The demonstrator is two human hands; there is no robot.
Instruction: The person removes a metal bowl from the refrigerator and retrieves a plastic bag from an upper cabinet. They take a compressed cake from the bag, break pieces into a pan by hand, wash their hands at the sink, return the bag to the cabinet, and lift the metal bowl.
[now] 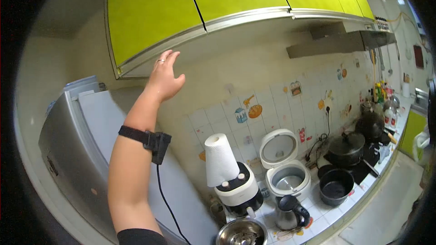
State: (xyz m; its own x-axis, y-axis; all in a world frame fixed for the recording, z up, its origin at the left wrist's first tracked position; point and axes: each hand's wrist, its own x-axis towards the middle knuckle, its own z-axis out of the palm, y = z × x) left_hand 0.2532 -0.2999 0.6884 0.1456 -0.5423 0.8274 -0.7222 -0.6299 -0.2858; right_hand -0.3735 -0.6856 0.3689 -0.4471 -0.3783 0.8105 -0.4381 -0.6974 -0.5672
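My left hand (166, 78) is raised at the lower edge of the lime-green wall cabinet (152, 11), with its fingertips at or just under the metal trim. Its fingers point up, the thumb stands apart to the right, and no object shows in it. A ring is on one finger. Around the forearm runs a black strap (136, 135) with a small black device and a cable. The cabinet doors look closed. My right hand is out of view.
Below left stands a grey fridge (86, 140). The tiled counter holds a paper roll (220, 161) on a white-and-black appliance (238, 195), an open rice cooker (288, 179), a kettle (287, 213), a steel bowl (225, 236) and dark pots (336, 186). A range hood (327, 46) hangs right.
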